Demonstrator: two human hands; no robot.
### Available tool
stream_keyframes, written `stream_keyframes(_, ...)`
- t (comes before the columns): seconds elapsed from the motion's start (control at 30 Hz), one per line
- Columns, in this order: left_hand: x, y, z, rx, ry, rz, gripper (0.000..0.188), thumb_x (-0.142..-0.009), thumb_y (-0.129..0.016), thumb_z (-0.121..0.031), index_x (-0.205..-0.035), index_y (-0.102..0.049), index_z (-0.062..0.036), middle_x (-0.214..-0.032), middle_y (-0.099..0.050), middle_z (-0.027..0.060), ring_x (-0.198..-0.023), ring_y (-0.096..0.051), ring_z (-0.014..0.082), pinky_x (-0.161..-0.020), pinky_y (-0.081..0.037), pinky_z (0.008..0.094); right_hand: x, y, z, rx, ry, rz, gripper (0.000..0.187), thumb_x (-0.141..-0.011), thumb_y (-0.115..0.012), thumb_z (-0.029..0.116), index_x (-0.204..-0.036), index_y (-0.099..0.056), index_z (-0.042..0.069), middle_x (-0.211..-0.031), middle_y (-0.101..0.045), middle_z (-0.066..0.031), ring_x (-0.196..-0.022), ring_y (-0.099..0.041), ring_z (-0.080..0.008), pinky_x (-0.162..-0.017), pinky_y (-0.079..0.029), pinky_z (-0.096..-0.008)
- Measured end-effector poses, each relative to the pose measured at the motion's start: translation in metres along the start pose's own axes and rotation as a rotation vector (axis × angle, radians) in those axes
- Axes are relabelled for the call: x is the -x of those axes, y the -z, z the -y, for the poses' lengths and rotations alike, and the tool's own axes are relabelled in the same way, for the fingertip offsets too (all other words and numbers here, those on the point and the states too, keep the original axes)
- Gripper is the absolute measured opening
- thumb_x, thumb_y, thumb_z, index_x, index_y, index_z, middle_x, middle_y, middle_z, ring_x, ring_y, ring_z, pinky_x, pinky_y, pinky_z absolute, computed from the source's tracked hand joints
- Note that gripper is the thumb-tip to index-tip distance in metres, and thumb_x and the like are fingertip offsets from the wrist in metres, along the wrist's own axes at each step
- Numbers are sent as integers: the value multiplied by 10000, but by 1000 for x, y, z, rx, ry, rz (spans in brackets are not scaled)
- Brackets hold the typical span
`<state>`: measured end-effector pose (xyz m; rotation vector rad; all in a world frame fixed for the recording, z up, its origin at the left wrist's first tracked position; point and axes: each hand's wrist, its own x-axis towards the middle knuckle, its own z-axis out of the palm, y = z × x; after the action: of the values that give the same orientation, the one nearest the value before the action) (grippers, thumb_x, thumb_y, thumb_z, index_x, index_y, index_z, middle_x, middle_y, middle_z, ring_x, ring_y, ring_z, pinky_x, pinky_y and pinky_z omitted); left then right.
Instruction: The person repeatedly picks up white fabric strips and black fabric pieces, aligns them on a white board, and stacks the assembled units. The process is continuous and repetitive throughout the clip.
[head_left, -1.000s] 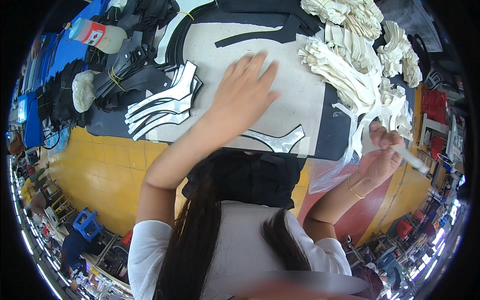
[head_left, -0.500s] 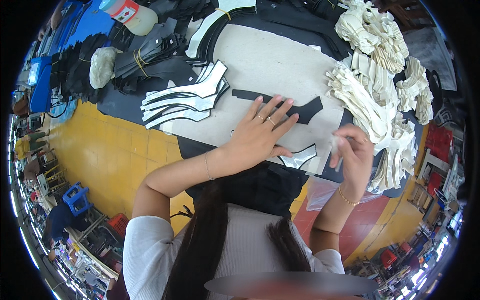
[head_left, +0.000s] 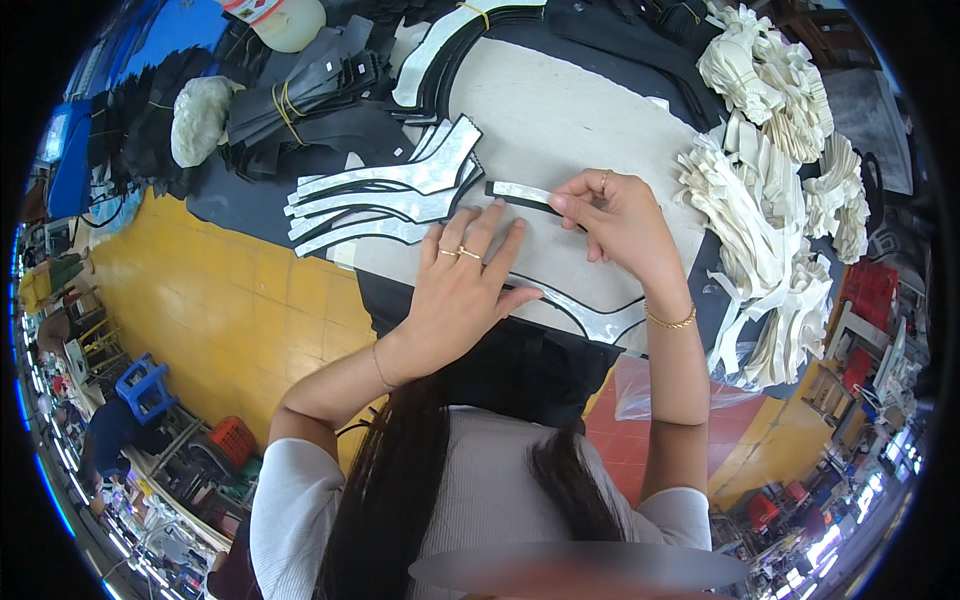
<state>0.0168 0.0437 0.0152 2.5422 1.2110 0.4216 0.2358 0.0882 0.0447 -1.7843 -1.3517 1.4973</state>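
Observation:
A white shiny strip lies along a black curved fabric piece, whose dark edge shows at its left end and below it. My right hand pinches the strip's right part between thumb and forefinger and hides the rest of the piece. My left hand lies palm down with its fingers spread, fingertips close to the piece's left end and holding nothing. Below it, by the near edge, is a white-faced curved piece with a black border, partly under my left thumb.
A grey-white board covers the work surface. Left of it lie fanned white-faced curved pieces, and beyond them banded black pieces. Cream strip bundles are heaped at the right. A jar stands at the far left.
My right hand has moved left from beside the cream bundles to the black piece, where a white strip now lies. My left hand has slid left and nearer, off the piece's middle.

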Motion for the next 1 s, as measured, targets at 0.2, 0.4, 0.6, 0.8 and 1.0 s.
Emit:
stream_keyframes(0.2, 1, 1, 1, 3, 4, 22, 696, -807, -741, -482, -1330, -565, -58, -1422, -440, 152, -1266, -418, 349, -1013, -346, 477, -9, -8, -1, 37, -35, 11, 212, -911, -706, 194, -933, -736, -15, -689, -687, -73, -435, -590, -107, -435, -442, -244)
stream_keyframes(0.4, 2, 2, 1, 62, -1, 10, 696, -802, -753, -465, -1339, -552, -70, -1432, -422, 156, -1274, -413, 355, -1021, -344, 485, -10, -10, -2, 84, -13, -1, 194, -904, -696, 178, -921, -743, -9, -674, -683, -68, -447, -604, -109, -451, -452, -238)
stream_keyframes(0.6, 2, 1, 0, 70, 8, 1, 701, -804, -754, -471, -1354, -549, -88, -1461, -400, 166, -1299, -399, 360, -1031, -341, 486, -11, -10, -2, 85, -10, -2, 187, -901, -720, 178, -919, -738, -7, -674, -679, -51, -424, -517, -61, -428, -401, -222)
stream_keyframes(0.8, 0, 0, -1, 43, 4, 15, 718, -811, -733, -514, -1365, -551, -96, -1502, -367, 192, -1300, -395, 377, -1031, -333, 511, -11, -8, 1, 99, -23, 6, 195, -890, -696, 178, -906, -753, -8, -666, -683, -68, -450, -615, -118, -462, -467, -238)
stream_keyframes(1.0, -1, -2, 0, 24, 9, 20, 730, -808, -720, -540, -1364, -556, -97, -1517, -356, 207, -1291, -402, 383, -1018, -336, 520, -10, -9, 2, 122, -15, 3, 202, -888, -699, 177, -908, -751, -17, -665, -685, -75, -456, -623, -124, -462, -468, -240)
